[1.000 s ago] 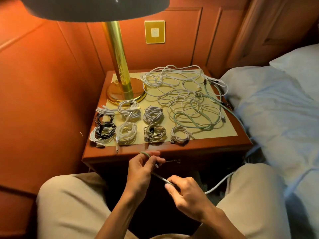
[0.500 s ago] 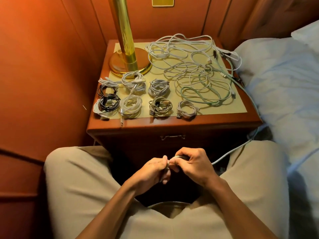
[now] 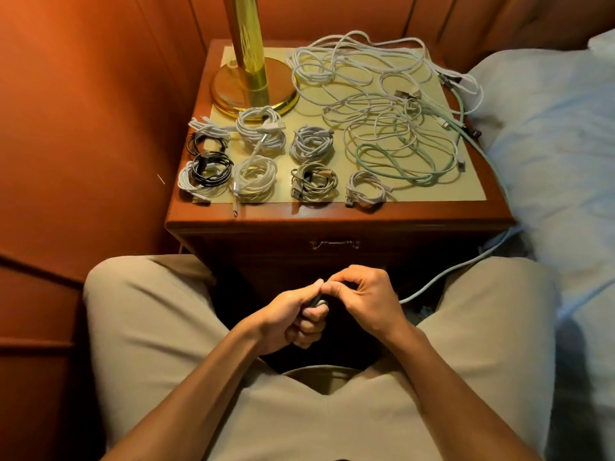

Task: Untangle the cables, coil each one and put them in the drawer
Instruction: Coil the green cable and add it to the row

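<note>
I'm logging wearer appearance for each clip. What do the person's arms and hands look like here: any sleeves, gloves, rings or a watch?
Both forearms are bare to the frame's bottom edge, with no sleeves in view. The left hand and right hand wear no gloves, and no rings, watch or wristband show. The only clothing in view is beige trousers on both legs.

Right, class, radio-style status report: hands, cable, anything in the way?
Left hand and right hand both grip the cable in the lap. Tangle remains on nightstand. Drawer shut. Nothing blocking.
</note>
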A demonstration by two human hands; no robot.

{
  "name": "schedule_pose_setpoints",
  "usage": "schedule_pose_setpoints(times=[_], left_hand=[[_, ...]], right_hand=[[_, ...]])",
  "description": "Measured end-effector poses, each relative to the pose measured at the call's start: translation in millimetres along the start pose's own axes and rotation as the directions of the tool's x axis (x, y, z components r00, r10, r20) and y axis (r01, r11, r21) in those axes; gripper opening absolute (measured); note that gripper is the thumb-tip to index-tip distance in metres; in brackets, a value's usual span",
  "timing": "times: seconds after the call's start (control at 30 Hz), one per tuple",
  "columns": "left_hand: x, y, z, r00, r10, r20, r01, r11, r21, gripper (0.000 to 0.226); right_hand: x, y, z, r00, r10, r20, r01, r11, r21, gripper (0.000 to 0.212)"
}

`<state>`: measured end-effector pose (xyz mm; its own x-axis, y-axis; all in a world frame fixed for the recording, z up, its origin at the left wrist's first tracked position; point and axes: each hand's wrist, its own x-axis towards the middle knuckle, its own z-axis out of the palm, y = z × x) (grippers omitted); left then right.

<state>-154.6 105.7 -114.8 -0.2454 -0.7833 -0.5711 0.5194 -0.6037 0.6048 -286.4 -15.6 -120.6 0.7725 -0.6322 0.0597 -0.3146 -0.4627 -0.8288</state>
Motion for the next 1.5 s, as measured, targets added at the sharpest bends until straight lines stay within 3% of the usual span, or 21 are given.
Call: schedule_pose_setpoints(times=[0.13, 0.27, 0.33, 0.4, 0.5, 0.57, 0.63, 0.73, 0.8, 0.83, 0.93, 1.0, 1.2, 1.33, 1.4, 1.5], left_hand=[[-3.2, 4.1, -7.1, 0.989, 0.104, 0.107, -0.084, 0.98, -0.183, 0.053], [-5.9, 15.3, -17.4, 0.921, 0.353, 0.168, -0.19, 0.78, -0.597, 0.042], [-8.5, 20.7, -21.0, 0.873, 0.477, 0.102, -0.272, 0.649, -0.711, 0.036], [-10.7, 28.3, -25.7, 0.851, 0.516, -0.097, -0.421, 0.56, -0.713, 0.035], [3.2, 25.1, -28.9, 0.759, 0.393, -0.52, -0.631, 0.642, -0.436, 0.035], [20.2, 8.1, -24.1, 0.647, 0.393, -0.654, -0.617, 0.773, -0.146, 0.035], [30.4, -10.2, -16.8, 0.591, 0.49, -0.641, -0.471, 0.855, 0.218, 0.034], [31.2, -20.1, -15.0, 0.633, 0.614, -0.471, -0.216, 0.725, 0.654, 0.036], [30.0, -18.3, -14.7, 0.712, 0.578, -0.398, -0.106, 0.649, 0.753, 0.037], [29.4, -17.3, -13.5, 0.769, 0.515, -0.379, -0.078, 0.664, 0.743, 0.037], [27.4, -16.0, -6.8, 0.909, 0.28, -0.308, -0.097, 0.861, 0.499, 0.038], [27.4, -14.1, -6.5, 0.945, 0.207, -0.252, -0.127, 0.945, 0.301, 0.041], [22.0, -12.3, -11.3, 0.989, 0.132, -0.06, -0.131, 0.991, 0.03, 0.042], [14.6, -2.8, -20.3, 0.965, 0.219, 0.143, -0.152, 0.915, -0.373, 0.037], [11.8, 0.4, -22.7, 0.925, 0.311, 0.216, -0.143, 0.815, -0.562, 0.037], [9.9, 4.6, -19.7, 0.881, 0.459, 0.115, -0.233, 0.632, -0.739, 0.042]], right_hand=[[-1.2, -0.1, 1.4, 1.0, 0.003, 0.013, -0.003, 0.999, 0.032, 0.009], [-4.2, -3.6, 9.1, 0.993, 0.004, 0.119, 0.004, 0.998, -0.062, 0.03], [-9.2, -3.2, 12.2, 0.973, 0.008, 0.233, 0.041, 0.977, -0.207, 0.029], [-15.7, -3.5, 13.9, 0.945, 0.007, 0.328, 0.098, 0.948, -0.303, 0.02], [-20.7, -7.9, 16.7, 0.918, -0.041, 0.395, 0.201, 0.905, -0.374, 0.023], [-21.3, -9.6, 18.8, 0.902, -0.062, 0.426, 0.246, 0.887, -0.392, 0.026], [-22.0, -10.5, 19.7, 0.892, -0.074, 0.447, 0.274, 0.873, -0.403, 0.026], [-20.5, -9.6, 15.7, 0.918, -0.107, 0.383, 0.273, 0.869, -0.412, 0.022], [-15.7, -5.6, 7.7, 0.956, -0.116, 0.27, 0.227, 0.874, -0.429, 0.02], [-13.1, -2.8, 2.8, 0.972, -0.117, 0.204, 0.198, 0.876, -0.441, 0.022], [-8.3, 2.4, -8.1, 0.991, -0.113, 0.072, 0.134, 0.873, -0.469, 0.027], [-5.8, 3.9, -10.6, 0.99, -0.138, 0.023, 0.133, 0.874, -0.467, 0.023], [-2.3, 5.1, -9.0, 0.995, -0.097, -0.001, 0.086, 0.892, -0.444, 0.019], [-2.8, -0.7, -6.6, 0.998, -0.028, 0.048, 0.046, 0.904, -0.424, 0.043], [-2.1, -0.2, -5.4, 0.997, 0.009, 0.077, 0.025, 0.898, -0.44, 0.038], [-3.9, 1.6, 4.5, 0.984, 0.039, 0.175, 0.044, 0.895, -0.444, 0.034]])
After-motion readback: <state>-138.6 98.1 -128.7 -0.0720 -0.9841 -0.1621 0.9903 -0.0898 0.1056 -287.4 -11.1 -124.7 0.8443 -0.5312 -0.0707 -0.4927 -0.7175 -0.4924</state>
